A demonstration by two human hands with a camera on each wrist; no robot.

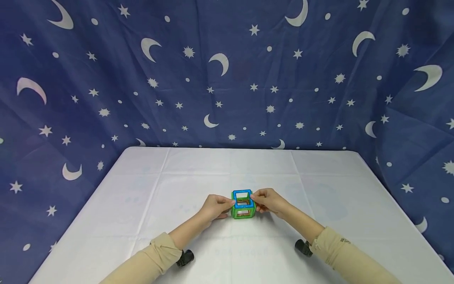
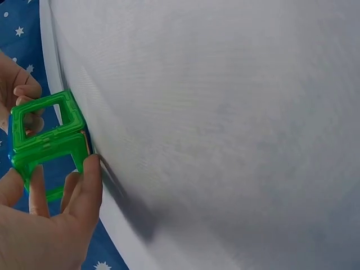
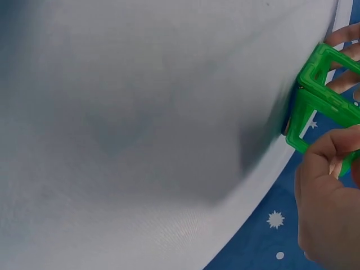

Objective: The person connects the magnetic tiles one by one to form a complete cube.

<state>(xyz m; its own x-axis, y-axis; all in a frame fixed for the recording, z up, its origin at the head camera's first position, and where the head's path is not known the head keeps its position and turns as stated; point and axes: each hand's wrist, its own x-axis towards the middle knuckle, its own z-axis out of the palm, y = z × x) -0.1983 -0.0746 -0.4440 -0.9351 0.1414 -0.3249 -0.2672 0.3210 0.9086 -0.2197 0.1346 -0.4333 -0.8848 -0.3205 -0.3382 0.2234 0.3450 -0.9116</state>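
On the white table stands a small cube of magnetic tiles (image 1: 244,206), with an open blue square frame on top and green square frames on its sides. My left hand (image 1: 214,207) holds its left side, thumb near the top edge and fingers lower down. From the right, my right hand (image 1: 271,200) grips the opposite side. In the left wrist view the green frames (image 2: 48,142) show between both hands, with a thin orange edge near the fingertips. The right wrist view cuts off part of the cube (image 3: 323,95). Its underside is hidden.
A white cloth covers the table (image 1: 198,161). Behind and beside it hangs a dark blue curtain (image 1: 241,114) with moons and stars. Black devices, one at the left wrist (image 1: 185,257) and one at the right wrist (image 1: 303,247), sit by the beige sleeves.
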